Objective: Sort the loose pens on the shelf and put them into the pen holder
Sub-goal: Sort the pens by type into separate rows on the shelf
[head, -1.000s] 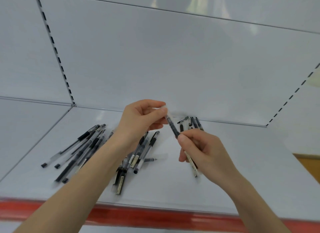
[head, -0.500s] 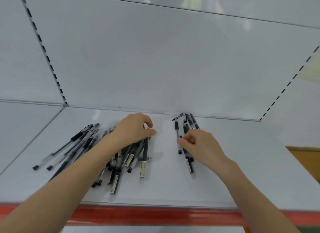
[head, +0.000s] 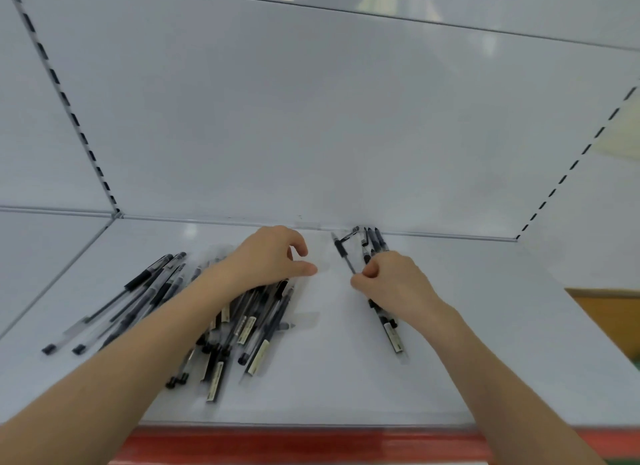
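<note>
Small bunch of pens (head: 392,331): lying flat on the shelf (head: 467,360), long way running from the back wall (head: 311,135) toward the front.
Right hand (head: 394,284): gripping this bunch, fingers curling round it.
Left hand (head: 268,256): reaching over the big pile of pens (head: 256,336), fingers loosely bent, holding nothing, hiding part of it.

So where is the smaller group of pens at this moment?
Head view: the smaller group of pens lies right of centre on the shelf, partly under the right hand.
</note>
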`<action>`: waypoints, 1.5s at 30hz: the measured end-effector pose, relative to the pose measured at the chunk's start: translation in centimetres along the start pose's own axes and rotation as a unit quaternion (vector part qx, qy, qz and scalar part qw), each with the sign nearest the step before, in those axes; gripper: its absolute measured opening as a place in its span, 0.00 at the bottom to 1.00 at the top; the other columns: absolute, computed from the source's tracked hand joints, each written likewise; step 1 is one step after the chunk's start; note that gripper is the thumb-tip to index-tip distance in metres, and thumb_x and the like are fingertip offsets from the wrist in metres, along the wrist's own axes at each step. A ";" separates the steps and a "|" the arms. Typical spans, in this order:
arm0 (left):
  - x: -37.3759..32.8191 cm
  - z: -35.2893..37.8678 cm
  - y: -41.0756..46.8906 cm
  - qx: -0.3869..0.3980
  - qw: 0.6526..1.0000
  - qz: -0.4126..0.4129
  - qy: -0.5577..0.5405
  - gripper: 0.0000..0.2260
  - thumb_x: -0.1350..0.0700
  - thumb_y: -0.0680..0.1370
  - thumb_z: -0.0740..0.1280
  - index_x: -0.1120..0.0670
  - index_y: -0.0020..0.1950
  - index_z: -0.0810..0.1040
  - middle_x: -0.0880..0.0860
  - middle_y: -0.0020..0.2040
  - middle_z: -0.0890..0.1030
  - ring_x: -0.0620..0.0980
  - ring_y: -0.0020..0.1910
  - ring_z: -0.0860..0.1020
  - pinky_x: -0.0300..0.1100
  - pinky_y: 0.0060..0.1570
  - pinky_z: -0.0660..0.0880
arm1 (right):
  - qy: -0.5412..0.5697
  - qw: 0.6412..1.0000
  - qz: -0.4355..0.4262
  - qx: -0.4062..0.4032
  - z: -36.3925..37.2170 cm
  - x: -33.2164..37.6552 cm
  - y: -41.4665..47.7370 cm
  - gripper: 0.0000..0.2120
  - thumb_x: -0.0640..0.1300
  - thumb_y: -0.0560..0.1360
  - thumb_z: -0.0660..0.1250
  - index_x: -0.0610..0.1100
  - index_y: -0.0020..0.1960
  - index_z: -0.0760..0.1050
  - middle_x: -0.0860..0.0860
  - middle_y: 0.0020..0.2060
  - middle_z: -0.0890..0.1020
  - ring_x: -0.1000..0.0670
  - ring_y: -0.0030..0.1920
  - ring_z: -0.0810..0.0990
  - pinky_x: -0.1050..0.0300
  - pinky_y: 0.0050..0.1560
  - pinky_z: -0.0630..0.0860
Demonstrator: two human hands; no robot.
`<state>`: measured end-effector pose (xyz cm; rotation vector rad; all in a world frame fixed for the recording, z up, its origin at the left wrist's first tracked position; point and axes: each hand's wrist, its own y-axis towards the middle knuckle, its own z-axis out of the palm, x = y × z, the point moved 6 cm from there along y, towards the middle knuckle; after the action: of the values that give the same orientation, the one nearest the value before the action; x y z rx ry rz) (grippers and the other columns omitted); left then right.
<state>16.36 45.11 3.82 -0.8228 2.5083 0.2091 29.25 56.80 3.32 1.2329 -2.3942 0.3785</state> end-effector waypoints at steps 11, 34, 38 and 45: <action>-3.3 1.5 6.0 -0.031 0.997 0.064 0.023 0.10 0.59 0.76 0.64 0.61 0.54 0.78 0.57 0.53 0.80 0.53 0.50 0.76 0.38 0.48 0.68 | 0.204 0.976 0.036 -0.073 -3.4 -5.1 -2.8 0.07 0.43 0.75 0.63 0.41 0.44 0.77 0.51 0.34 0.78 0.53 0.35 0.75 0.63 0.35 0.68; -5.1 0.6 8.0 -0.012 0.969 -0.019 -0.245 0.02 0.64 0.74 0.66 0.60 0.45 0.78 0.53 0.33 0.78 0.41 0.27 0.77 0.31 0.29 0.72 | 0.312 0.947 0.023 -0.066 -3.6 -4.3 -4.8 0.04 0.38 0.72 0.63 0.46 0.42 0.72 0.49 0.29 0.82 0.55 0.28 0.74 0.62 0.32 0.70; -4.9 -2.1 4.0 -0.074 0.827 -0.054 -0.554 0.04 0.63 0.75 0.67 0.56 0.48 0.78 0.52 0.33 0.80 0.43 0.28 0.79 0.33 0.32 0.76 | 0.324 0.939 -0.043 -0.101 -4.3 -1.8 -6.1 0.08 0.37 0.75 0.62 0.46 0.38 0.71 0.54 0.18 0.68 0.56 0.21 0.63 0.70 0.23 0.61; -4.4 -3.6 -0.4 -0.139 0.741 -0.035 -0.656 0.03 0.64 0.75 0.66 0.58 0.47 0.76 0.52 0.32 0.82 0.46 0.31 0.81 0.35 0.34 0.78 | 0.310 0.936 -0.118 -0.119 -4.3 1.3 -7.7 0.06 0.43 0.75 0.62 0.47 0.39 0.73 0.52 0.18 0.62 0.55 0.21 0.58 0.68 0.23 0.57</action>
<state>18.27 46.03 9.13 -0.5234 1.0924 0.8191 35.97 53.30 8.05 1.0714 -1.6817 0.3278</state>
